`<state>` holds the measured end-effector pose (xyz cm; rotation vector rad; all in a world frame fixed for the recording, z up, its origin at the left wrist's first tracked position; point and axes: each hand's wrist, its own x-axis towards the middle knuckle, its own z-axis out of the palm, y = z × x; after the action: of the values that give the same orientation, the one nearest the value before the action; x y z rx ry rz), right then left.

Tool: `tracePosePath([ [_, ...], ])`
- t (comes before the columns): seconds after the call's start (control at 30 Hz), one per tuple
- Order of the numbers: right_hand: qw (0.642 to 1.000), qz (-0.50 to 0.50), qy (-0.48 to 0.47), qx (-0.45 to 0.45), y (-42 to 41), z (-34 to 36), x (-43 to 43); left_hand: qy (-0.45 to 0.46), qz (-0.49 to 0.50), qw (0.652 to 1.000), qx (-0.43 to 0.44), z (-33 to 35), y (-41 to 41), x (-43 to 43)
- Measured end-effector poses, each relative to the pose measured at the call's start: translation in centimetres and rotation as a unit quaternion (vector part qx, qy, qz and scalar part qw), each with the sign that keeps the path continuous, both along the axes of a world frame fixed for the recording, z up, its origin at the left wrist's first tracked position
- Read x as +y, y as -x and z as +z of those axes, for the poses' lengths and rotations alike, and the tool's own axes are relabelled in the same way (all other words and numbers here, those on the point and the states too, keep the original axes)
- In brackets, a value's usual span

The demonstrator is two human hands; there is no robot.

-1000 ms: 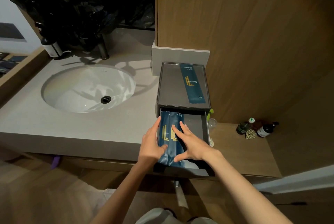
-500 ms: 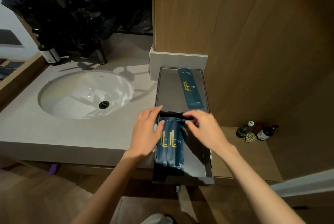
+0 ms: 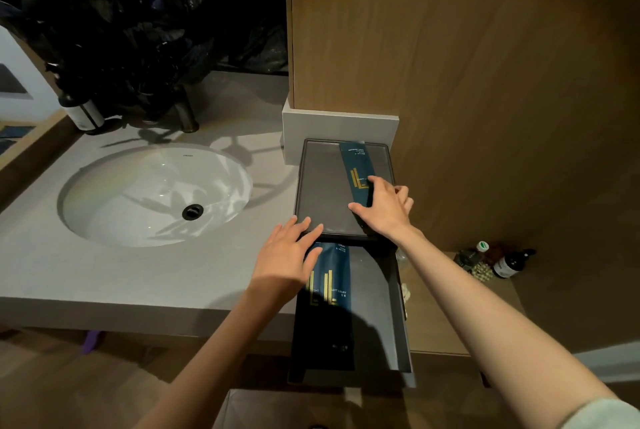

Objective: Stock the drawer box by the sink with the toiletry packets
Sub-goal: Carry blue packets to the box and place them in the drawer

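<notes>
Nearest the camera, two bare forearms reach forward from the lower edge of the view. Below them the drawer (image 3: 381,324) of the drawer box (image 3: 322,186) stands pulled out toward the viewer, past the front edge of the desk (image 3: 138,272). Dark blue toiletry packets (image 3: 332,283) with gold bars lie lengthwise along the left side of the drawer; the right side shows bare grey floor.

The left hand (image 3: 287,255) is flat, palm down, with fingers straight and slightly spread. It lies over the far left corner of the drawer, its thumb over the packets and its fingertips at the front lip of the box top. Whether it presses on anything cannot be told.

The right hand (image 3: 384,210) is on the box top and grips the near end of a single top packet (image 3: 356,169). The thumb is at the near corner, the forefinger lies on the printed face, and the other fingers curl at the right edge. This packet lies lengthwise on the right half of the tray-like top.

To the right, on a lower wooden shelf (image 3: 436,317), stand a green-capped bottle (image 3: 472,255) and a dark bottle (image 3: 509,262). To the left, an oval white sink (image 3: 152,193) is set in the desk. Behind it are a dark faucet (image 3: 187,113), a labelled bottle (image 3: 81,113) and crumpled black plastic (image 3: 138,30). A wood panel (image 3: 485,82) rises behind the box.
</notes>
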<state>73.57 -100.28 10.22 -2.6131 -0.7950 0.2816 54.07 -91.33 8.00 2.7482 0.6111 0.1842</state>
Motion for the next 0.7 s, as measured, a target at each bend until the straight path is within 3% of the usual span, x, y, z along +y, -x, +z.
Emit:
tracePosePath([
  [0.1,1.0,-0.016,-0.022,-0.01,0.0,-0.3,0.8,0.018,0.007,1.0,-0.006,-0.2,-0.1,0.1],
  [0.37,0.989,-0.077,-0.106,0.073,-0.9,0.6,2.0,0.029,0.004,0.999,-0.017,-0.4,-0.1,0.3],
  [0.7,0.977,-0.052,-0.175,0.113,-0.4,1.8,-0.1,0.053,-0.01,0.998,0.013,0.4,0.2,0.1],
])
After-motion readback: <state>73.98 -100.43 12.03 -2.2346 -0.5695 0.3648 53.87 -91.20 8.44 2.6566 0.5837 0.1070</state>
